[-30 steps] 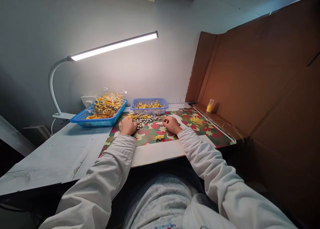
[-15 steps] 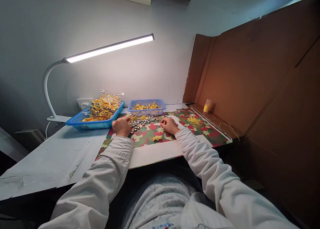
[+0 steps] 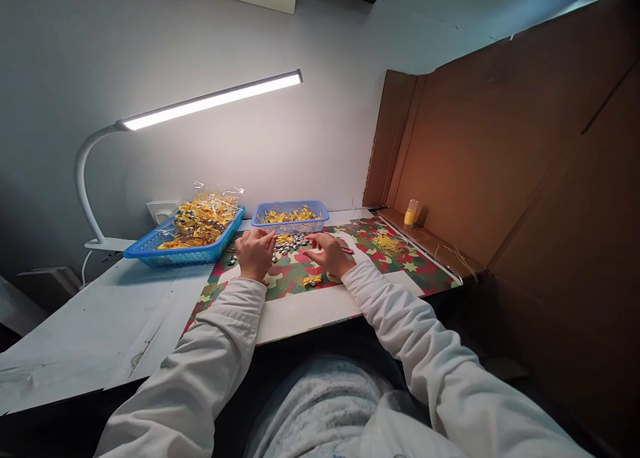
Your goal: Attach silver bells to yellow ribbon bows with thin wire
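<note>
My left hand [image 3: 256, 253] is raised over the left part of the camouflage-patterned mat [image 3: 287, 285]. Its thumb and fingertips are pinched together, and what they hold is too small to make out. To its right, my right hand [image 3: 329, 253] has thumb and forefinger apart, with nothing visible between them. Small silver bells [image 3: 286, 249] lie scattered on the mat between and behind the hands. A yellow bow with a silver bell [image 3: 313, 281] rests on the mat just in front of my right hand. A red-handled tool [image 3: 347, 249] shows partly behind that hand.
A blue basket [image 3: 220, 251] heaped with yellow bows and bells stands at left. Behind the bells is a smaller blue basket [image 3: 290, 225] of yellow pieces. Yellow strings [image 3: 387, 244] lie at right, near a yellow bottle [image 3: 411, 213] and cardboard wall [image 3: 500, 145]. A lamp [image 3: 215, 101] arches overhead.
My left hand has moved right and turned its fingers toward the right hand. My right hand has shifted slightly left, its thumb and forefinger now parted. The view has shifted a little.
</note>
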### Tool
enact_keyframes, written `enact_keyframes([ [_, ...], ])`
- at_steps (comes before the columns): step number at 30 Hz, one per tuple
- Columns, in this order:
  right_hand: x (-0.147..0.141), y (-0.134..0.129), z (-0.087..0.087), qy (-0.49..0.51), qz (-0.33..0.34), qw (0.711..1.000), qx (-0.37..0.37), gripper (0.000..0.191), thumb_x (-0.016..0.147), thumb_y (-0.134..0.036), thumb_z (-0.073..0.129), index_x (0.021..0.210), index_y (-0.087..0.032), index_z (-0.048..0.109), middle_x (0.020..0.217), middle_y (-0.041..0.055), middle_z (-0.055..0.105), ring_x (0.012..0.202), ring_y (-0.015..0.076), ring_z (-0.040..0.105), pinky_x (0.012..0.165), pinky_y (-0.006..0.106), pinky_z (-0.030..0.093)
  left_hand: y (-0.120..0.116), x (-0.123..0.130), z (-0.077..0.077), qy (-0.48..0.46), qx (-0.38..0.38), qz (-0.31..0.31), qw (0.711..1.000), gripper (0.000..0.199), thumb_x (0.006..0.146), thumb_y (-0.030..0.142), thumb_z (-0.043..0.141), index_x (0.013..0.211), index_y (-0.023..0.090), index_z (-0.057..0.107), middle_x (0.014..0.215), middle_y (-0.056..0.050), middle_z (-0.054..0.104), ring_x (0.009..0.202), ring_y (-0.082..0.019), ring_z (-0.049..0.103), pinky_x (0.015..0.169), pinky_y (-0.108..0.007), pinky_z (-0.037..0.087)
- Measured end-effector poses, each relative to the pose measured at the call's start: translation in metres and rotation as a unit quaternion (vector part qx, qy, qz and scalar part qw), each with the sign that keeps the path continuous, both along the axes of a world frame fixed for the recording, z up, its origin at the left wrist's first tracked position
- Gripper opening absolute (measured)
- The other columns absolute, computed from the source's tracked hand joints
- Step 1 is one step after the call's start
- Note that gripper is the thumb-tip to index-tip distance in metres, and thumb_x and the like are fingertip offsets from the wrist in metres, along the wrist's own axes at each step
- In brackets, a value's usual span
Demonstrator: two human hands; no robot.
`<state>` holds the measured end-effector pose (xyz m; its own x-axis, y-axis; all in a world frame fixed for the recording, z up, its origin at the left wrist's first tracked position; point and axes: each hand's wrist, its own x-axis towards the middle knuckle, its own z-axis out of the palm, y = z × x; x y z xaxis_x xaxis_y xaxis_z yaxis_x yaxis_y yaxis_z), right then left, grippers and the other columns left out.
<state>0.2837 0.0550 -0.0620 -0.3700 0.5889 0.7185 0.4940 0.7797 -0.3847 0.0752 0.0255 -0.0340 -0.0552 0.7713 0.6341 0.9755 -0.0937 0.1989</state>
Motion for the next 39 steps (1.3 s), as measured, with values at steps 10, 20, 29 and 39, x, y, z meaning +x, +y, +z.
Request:
enact_keyframes([
  [10, -0.010, 0.005, -0.004, -0.023, -0.073, 0.997, -0.015, 0.011, 0.086, -0.016, 0.057, 0.080, -0.019, 0.066, 0.079, 0.0047, 0.063, 0.079, 0.0184, 0.059, 0.074, 0.029, 0.044, -0.005, 0.023, 0.010, 0.076, -0.040, -0.083, 0.993, 0.039, 0.094, 0.038, 0.038, 0.110, 0.025, 0.072, 0.094, -0.010, 0.064, 0.093, -0.025, 0.057, 0.082, -0.036, 0.038],
  [20, 0.001, 0.006, 0.005, -0.004, -0.168, 0.985, 0.030, 0.016, 0.083, -0.013, 0.051, 0.070, -0.019, 0.058, 0.076, 0.0052, 0.061, 0.074, 0.0183, 0.056, 0.071, 0.029, 0.040, -0.023, 0.040, 0.046, 0.071, -0.200, -0.068, 0.975, 0.050, 0.072, 0.053, 0.065, 0.109, 0.021, 0.070, 0.098, -0.011, 0.072, 0.098, -0.031, 0.064, 0.074, -0.032, 0.047],
  [29, 0.001, 0.004, 0.004, 0.010, -0.170, 0.985, 0.024, 0.014, 0.081, -0.015, 0.052, 0.070, -0.019, 0.059, 0.076, 0.0057, 0.062, 0.075, 0.0188, 0.057, 0.072, 0.030, 0.042, -0.020, 0.054, 0.039, 0.024, -0.191, -0.054, 0.980, 0.026, 0.076, 0.036, 0.056, 0.073, 0.018, 0.074, 0.082, -0.013, 0.074, 0.084, -0.029, 0.068, 0.066, -0.032, 0.047],
  [39, -0.006, 0.010, -0.002, 0.292, -0.072, 0.932, -0.200, 0.014, 0.070, -0.031, 0.062, 0.064, -0.019, 0.063, 0.060, 0.0013, 0.066, 0.058, 0.0157, 0.059, 0.058, 0.027, 0.047, 0.010, 0.043, -0.002, -0.370, -0.195, -0.230, 0.879, 0.026, 0.068, 0.040, 0.063, 0.065, 0.015, 0.070, 0.069, -0.009, 0.074, 0.060, -0.020, 0.067, 0.059, -0.028, 0.050],
])
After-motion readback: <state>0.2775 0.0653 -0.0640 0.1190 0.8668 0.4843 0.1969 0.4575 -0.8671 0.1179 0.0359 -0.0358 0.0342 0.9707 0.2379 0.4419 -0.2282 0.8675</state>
